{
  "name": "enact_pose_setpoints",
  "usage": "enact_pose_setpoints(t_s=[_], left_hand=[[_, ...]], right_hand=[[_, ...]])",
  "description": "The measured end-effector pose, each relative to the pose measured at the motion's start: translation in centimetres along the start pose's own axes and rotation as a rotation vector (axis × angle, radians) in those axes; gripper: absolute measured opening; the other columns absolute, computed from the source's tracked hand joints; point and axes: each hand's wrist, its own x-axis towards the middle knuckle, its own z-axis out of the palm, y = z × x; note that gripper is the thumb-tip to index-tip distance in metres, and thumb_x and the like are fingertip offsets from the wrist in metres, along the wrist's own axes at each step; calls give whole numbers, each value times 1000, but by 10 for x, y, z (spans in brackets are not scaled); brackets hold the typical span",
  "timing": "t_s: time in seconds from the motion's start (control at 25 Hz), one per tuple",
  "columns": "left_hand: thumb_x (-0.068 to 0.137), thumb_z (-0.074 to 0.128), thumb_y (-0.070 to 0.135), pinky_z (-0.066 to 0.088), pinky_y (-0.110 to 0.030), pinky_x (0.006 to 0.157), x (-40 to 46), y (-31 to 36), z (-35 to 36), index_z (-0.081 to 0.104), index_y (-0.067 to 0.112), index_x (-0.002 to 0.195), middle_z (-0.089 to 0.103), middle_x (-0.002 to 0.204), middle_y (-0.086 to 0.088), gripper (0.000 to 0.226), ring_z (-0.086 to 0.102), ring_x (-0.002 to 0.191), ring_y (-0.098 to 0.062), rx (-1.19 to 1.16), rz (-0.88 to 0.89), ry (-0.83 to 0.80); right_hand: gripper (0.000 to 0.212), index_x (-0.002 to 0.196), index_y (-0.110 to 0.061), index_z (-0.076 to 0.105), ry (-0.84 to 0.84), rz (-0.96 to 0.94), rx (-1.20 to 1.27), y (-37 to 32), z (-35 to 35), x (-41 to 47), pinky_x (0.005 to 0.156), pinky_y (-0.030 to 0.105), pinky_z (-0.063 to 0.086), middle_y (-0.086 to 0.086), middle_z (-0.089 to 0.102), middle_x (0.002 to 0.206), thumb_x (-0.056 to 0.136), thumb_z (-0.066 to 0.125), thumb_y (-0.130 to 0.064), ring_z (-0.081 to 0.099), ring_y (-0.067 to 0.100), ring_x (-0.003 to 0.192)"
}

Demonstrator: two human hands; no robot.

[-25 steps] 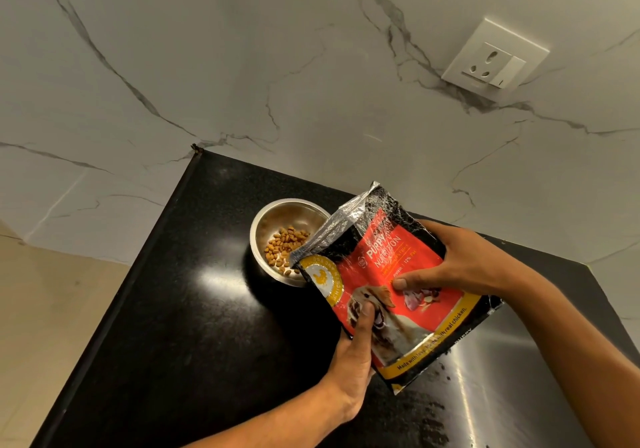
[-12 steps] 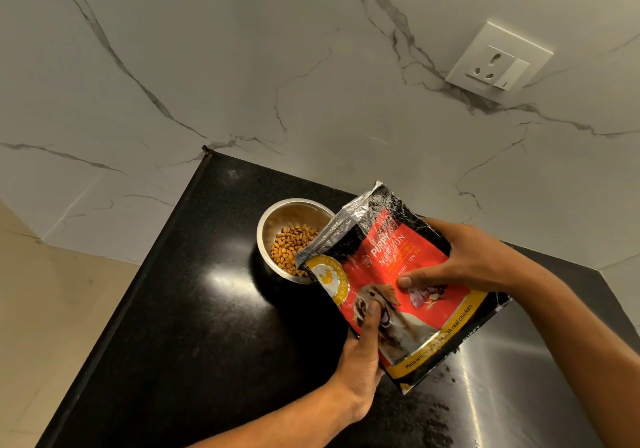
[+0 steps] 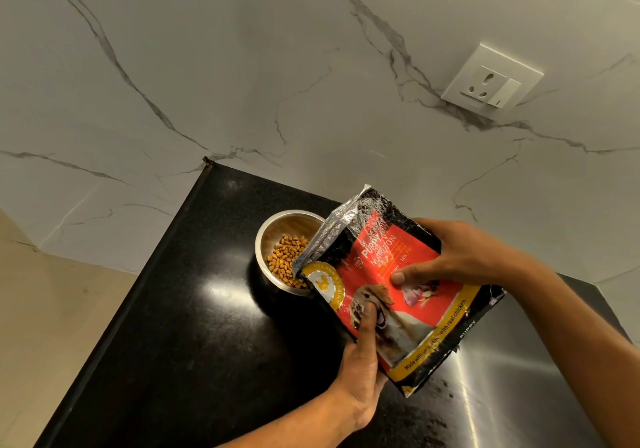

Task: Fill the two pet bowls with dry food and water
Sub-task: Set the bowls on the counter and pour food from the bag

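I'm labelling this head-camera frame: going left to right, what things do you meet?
steel bowl of kibble → left hand → food bag → right hand → wall socket

We see a glossy black speckled stone countertop (image 3: 194, 354), w/ a raised edge along its left side, its back corner butting vs the white marble-look wall. Light glares off the polished top in a few spots. Directly on it, near the back, sits a round stainless-steel pet bowl (image 3: 268, 239), upright, approx half covered inside w/ small golden-brown dry kibble pieces (image 3: 285, 260). Its right rim is hidden.
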Motion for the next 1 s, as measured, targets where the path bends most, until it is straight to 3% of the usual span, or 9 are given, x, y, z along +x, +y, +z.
enact_pose_setpoints(t_s=[0.08, 0.28, 0.36, 0.48, 0.52, 0.68, 0.84, 1.0], left_hand=[[69, 62, 69, 54, -44, 106, 2, 1, -1, 65, 10, 132, 78, 118, -13, 86, 73, 114, -27, -17, -7, 9], [72, 60, 65, 49, -49, 111, 2, -1, -4, 65, 13, 131, 77, 119, -12, 79, 70, 118, -30, -27, -33, 26], [65, 68, 74, 50, -48, 110, 2, -4, -4, 64, 13, 132, 77, 120, -13, 90, 71, 118, -29, -29, -23, 32], [35, 82, 82, 48, -48, 112, 0, -5, -3, 66, 14, 130, 76, 122, -12, 118, 70, 120, -28, -22, -26, 27], [34, 82, 83, 47, -49, 113, -1, -4, -2, 67, 14, 130, 76, 123, -12, 119, 69, 121, -28, -20, -23, 21], [63, 69, 77, 48, -48, 112, -2, -2, -1, 64, 11, 134, 76, 123, -13, 96, 69, 121, -29, -35, -21, -6], [40, 87, 76, 49, -51, 110, -4, -1, -10, 60, 15, 139, 73, 128, -16, 119, 69, 121, -31, -75, 2, -22], [38, 88, 74, 46, -52, 113, -3, 11, -23, 70, 11, 128, 73, 126, -20, 112, 70, 118, -35, -90, 43, -35]], right_hand=[[47, 103, -49, 58, 19, -1, 0, 3, 1, 3, 67, 22, 61, -13, 76, 90, 64, 76, -67, 76, 3, 70], [28, 93, -47, 60, 10, -34, -15, 9, 4, 2, 69, 25, 63, -13, 76, 84, 73, 62, -66, 76, 3, 71], [22, 95, -48, 59, 11, -58, -27, 10, 4, 0, 67, 22, 62, -14, 76, 84, 78, 60, -62, 76, 3, 72], [18, 100, -46, 60, 23, -94, -69, 11, 3, 0, 61, 19, 58, -12, 76, 85, 87, 55, -59, 75, 2, 70], [16, 99, -46, 59, 28, -107, -81, 11, 2, -1, 61, 19, 59, -11, 76, 85, 89, 53, -57, 75, 2, 70], [14, 104, -45, 59, 48, -130, -105, 13, -1, -3, 70, 25, 63, -12, 76, 88, 96, 49, -51, 76, 3, 74], [30, 115, -44, 61, 51, -131, -135, 17, 0, -5, 69, 24, 62, -14, 76, 89, 92, 46, -57, 75, 1, 74], [28, 120, -41, 63, 47, -154, -127, 20, 3, -7, 69, 21, 61, -15, 76, 94, 96, 50, -51, 74, -2, 78]])
